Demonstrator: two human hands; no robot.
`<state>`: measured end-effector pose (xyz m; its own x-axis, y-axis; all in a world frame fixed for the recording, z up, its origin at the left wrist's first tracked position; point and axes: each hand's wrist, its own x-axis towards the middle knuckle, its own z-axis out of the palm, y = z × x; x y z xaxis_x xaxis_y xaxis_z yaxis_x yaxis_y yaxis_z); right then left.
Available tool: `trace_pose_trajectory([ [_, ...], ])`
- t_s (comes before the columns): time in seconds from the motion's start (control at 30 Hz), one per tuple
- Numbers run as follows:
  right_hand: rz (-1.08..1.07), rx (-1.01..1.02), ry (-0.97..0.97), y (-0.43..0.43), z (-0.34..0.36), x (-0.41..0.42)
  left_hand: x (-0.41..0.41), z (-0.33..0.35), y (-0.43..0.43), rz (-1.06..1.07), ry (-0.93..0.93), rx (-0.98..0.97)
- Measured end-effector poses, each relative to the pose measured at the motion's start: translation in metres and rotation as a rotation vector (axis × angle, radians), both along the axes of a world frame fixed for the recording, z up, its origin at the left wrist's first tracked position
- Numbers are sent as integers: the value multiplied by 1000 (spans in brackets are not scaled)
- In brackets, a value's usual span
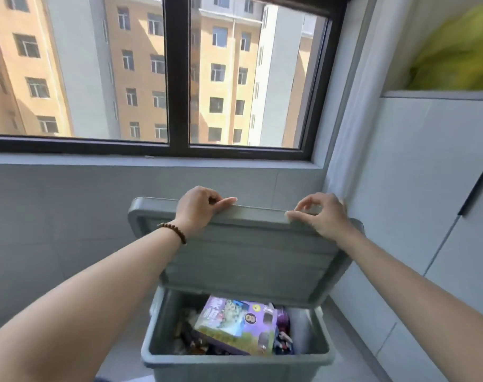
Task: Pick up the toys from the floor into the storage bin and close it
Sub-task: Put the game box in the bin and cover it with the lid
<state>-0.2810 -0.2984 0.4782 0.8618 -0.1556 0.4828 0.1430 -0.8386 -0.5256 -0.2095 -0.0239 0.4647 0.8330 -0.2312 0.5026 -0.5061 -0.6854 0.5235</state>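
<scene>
Clasping lid (248,257) top edge, L grip (199,208) & R grip (321,216) both curled.

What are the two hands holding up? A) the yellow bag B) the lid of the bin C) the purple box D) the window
B: the left hand and the right hand both hold the top edge of the grey lid. It is tilted up over the open bin, and the purple box lies inside, untouched.
</scene>
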Motion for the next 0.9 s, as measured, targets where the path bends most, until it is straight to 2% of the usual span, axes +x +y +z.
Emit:
trace_pose_trajectory([
  [0.1,-2,-161,-221,-6,14,-11,4,18,5,7,47,-25],
  [0.2,-27,-180,-295,-19,16,-24,6,25,10,48,114,-27],
  [0.27,-97,-73,-276,-37,7,-30,6,31,16,59,186,-47],
  [0.4,-63,542,-52,-52,-6,-40,7,41,19,61,273,-122],
  [0.57,-28,632,-114,-46,13,-35,10,59,10,19,275,-146],
  [0.77,81,563,-92,-38,48,-31,22,74,19,123,206,-287],
  [0.9,3,693,-137,-36,57,-23,23,75,20,183,97,-273],
])
